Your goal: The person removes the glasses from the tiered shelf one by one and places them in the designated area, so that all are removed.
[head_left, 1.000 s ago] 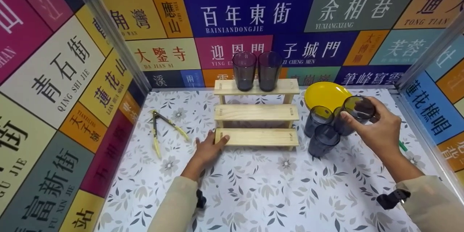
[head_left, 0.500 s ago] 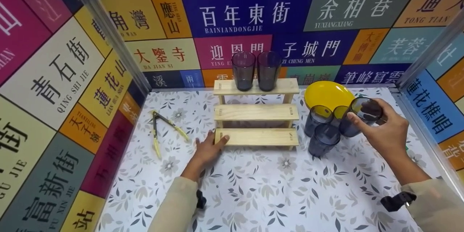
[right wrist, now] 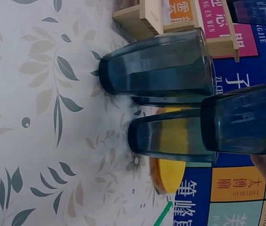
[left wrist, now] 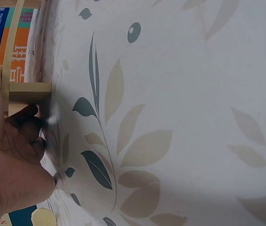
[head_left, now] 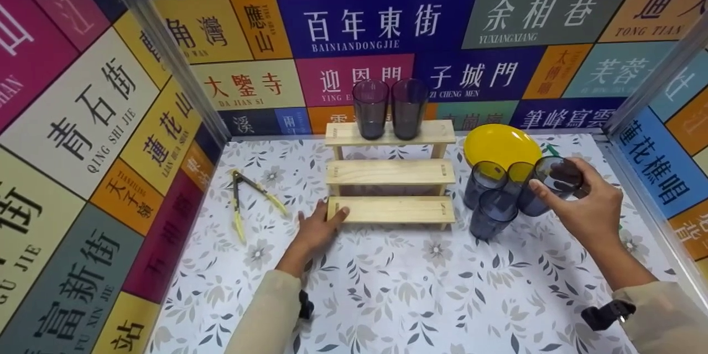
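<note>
My right hand (head_left: 594, 199) holds a dark tinted glass tumbler (head_left: 545, 193) by its sides, thumb at the near side. In the right wrist view this tumbler (right wrist: 245, 122) is raised, its base well off the tabletop. Beside it, several matching tumblers (head_left: 494, 215) stand upright in a close group on the table. My left hand (head_left: 321, 227) grips the left end of the bottom step of a three-step wooden rack (head_left: 395, 209). Its thumb lies on top of the board, and in the left wrist view the fingers curl under it. Two tumblers (head_left: 408, 110) stand on the rack's top step.
A yellow plate (head_left: 500, 144) lies behind the tumbler group. To the left of the rack is a spread, yellow-and-black two-legged tool (head_left: 249, 188). A green strip (right wrist: 163, 214) lies on the table at right. Sign-printed walls (head_left: 381, 16) enclose the patterned tabletop (head_left: 387, 287).
My right hand has carried its tumbler a short way right, away from the group, then slightly lower in the head view. My left hand stays on the rack.
</note>
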Motion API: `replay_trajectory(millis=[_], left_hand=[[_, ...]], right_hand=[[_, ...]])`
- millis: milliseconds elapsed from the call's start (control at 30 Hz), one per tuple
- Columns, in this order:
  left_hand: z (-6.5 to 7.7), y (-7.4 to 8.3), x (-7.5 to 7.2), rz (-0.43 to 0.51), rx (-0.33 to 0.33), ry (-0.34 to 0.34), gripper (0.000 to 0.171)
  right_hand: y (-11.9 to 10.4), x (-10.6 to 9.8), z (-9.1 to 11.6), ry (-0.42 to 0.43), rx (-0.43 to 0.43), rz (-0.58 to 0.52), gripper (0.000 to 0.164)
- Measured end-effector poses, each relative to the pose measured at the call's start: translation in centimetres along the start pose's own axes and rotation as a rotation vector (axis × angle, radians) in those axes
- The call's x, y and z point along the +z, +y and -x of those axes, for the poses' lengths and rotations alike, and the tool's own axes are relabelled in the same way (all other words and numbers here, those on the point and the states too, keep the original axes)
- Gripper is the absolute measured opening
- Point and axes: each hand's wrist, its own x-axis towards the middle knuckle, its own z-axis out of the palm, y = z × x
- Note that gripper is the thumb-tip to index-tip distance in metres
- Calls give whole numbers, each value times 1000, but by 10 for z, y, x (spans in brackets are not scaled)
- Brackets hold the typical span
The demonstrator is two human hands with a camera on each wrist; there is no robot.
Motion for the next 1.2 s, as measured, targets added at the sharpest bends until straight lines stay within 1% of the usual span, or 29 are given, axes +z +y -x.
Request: replay_trajectory(millis=[233,467,633,767,1000,1200], left_hand=[[1,1,1,0,-31,-1,88],[-1,-1,0,-14,-6,-5,87],[-1,1,-1,9,10,-8,92],[-2,0,0,3,19,-3,94],[-3,-1,2,-31,-8,-13,91],[-2,1,2,-38,-17,-7,92]], right_hand=[[13,4,7,-8,-21,-6,72],[26,10,18,-47,17,18,75],[34,13,24,-50,-14,8,71],[41,14,29,-59,-28,0,71],[52,18,37,-102,0,25,73],[63,21,42,-139,-6,41,76]])
